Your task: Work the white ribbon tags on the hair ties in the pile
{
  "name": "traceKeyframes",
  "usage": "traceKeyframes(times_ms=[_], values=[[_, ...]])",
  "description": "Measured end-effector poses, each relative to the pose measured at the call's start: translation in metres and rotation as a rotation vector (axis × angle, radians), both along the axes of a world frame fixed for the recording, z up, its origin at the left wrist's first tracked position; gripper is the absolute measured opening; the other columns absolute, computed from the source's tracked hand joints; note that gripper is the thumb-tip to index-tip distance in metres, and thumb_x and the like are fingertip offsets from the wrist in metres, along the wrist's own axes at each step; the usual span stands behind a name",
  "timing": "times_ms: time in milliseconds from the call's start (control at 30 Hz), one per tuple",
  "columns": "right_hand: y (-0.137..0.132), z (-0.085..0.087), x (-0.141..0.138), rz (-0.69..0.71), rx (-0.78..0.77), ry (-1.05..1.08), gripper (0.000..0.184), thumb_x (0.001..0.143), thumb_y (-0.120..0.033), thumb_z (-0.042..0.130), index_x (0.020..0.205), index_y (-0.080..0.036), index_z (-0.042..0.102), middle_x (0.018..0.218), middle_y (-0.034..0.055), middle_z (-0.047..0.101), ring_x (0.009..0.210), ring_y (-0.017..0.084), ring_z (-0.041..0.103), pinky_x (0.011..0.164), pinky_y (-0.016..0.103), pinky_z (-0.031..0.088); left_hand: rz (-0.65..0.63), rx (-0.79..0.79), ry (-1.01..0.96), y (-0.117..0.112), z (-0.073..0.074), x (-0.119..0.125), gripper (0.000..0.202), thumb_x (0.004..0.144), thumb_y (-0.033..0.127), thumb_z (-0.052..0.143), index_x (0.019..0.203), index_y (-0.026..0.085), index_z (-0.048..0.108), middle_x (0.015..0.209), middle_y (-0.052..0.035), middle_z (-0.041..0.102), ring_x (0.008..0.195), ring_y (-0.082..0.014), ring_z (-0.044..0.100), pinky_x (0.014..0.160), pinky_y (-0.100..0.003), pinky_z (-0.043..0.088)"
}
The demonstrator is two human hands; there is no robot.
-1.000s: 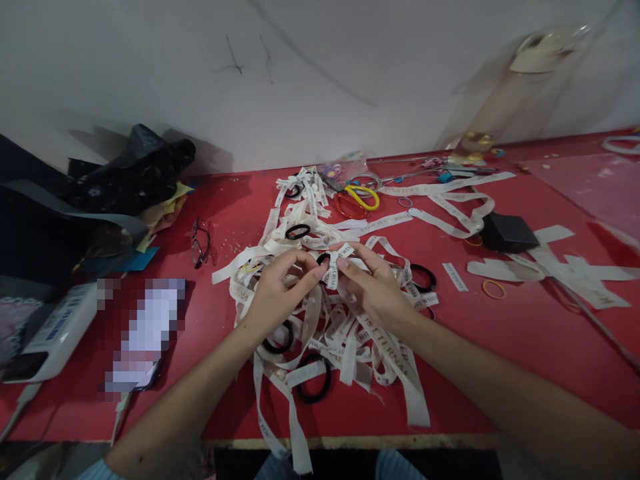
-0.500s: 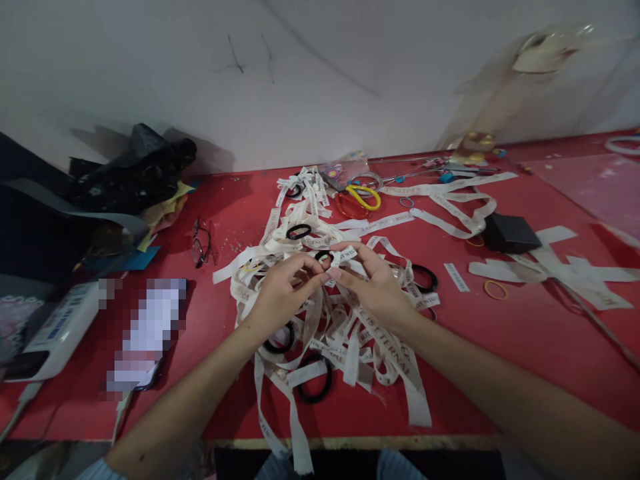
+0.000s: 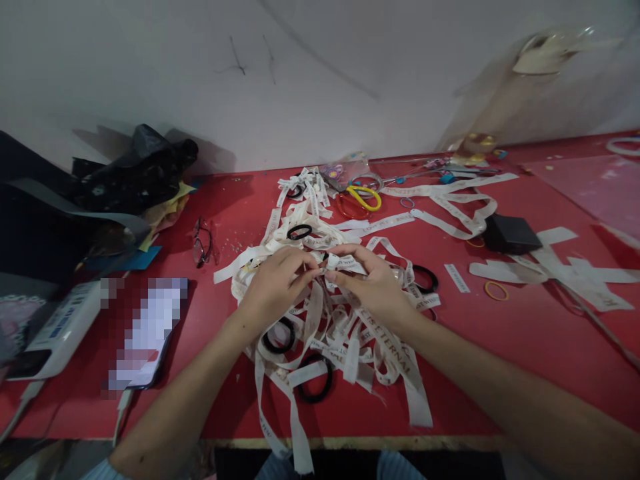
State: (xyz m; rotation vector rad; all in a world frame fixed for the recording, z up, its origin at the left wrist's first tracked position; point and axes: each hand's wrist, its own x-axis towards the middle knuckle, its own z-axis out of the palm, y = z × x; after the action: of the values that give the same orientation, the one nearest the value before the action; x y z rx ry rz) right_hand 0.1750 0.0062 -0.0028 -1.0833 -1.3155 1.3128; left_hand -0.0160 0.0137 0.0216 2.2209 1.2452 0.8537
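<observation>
My left hand (image 3: 277, 283) and my right hand (image 3: 371, 283) meet fingertip to fingertip over a heap of white printed ribbon strips (image 3: 330, 320) on the red table (image 3: 500, 347). Both hands pinch a short piece of white ribbon (image 3: 344, 263) between them; a small black hair tie that showed there earlier is now hidden by the fingers. Several black hair ties lie among the ribbons, one (image 3: 299, 231) behind the hands, one (image 3: 313, 377) near the front edge and one (image 3: 425, 277) to the right.
Yellow and red scissors (image 3: 361, 198) lie behind the heap. Eyeglasses (image 3: 201, 243) rest to the left, a black bag (image 3: 133, 170) at far left, a white device (image 3: 55, 330) and a phone (image 3: 143, 333) at front left. A black box (image 3: 509, 233) and more ribbon (image 3: 550, 267) sit right.
Both hands have drawn together and lowered slightly. The small black hair tie seen between the fingertips is now covered by my fingers.
</observation>
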Motion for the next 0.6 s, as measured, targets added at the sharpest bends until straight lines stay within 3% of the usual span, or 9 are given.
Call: traceKeyframes(times_ms=[100,333,600], values=[[0.001,0.000,0.001,-0.002,0.032,-0.032,0.030,0.076,-0.032,0.075,0.103,-0.025,0.066,0.108,0.0030,0.067,0.095,0.020,0.064,0.076,0.030,0.056,-0.011,0.070,0.057,0.000,-0.002,0.000,0.006,0.091,0.024,0.057,0.088,0.021,0.061,0.090,-0.0029,0.065,0.086,-0.0169,0.058,0.080,-0.028,0.044],[0.002,-0.005,0.002,-0.009,0.034,-0.031,0.031,0.075,-0.030,0.076,0.105,-0.027,0.066,0.108,0.0016,0.067,0.089,0.018,0.065,0.072,0.027,0.055,-0.013,-0.217,-0.221,-0.004,-0.009,0.008,0.008,0.091,0.028,0.056,0.094,0.020,0.056,0.091,-0.0009,0.063,0.080,-0.0125,0.060,0.073,-0.023,0.047],[0.001,-0.007,0.001,-0.018,0.048,0.016,0.033,0.074,-0.031,0.077,0.105,-0.027,0.066,0.105,0.0019,0.067,0.094,0.020,0.064,0.079,0.030,0.055,-0.030,-0.291,-0.412,-0.007,-0.003,0.009,0.012,0.091,0.032,0.057,0.092,0.019,0.060,0.093,-0.0041,0.062,0.087,-0.0152,0.060,0.075,-0.025,0.047]])
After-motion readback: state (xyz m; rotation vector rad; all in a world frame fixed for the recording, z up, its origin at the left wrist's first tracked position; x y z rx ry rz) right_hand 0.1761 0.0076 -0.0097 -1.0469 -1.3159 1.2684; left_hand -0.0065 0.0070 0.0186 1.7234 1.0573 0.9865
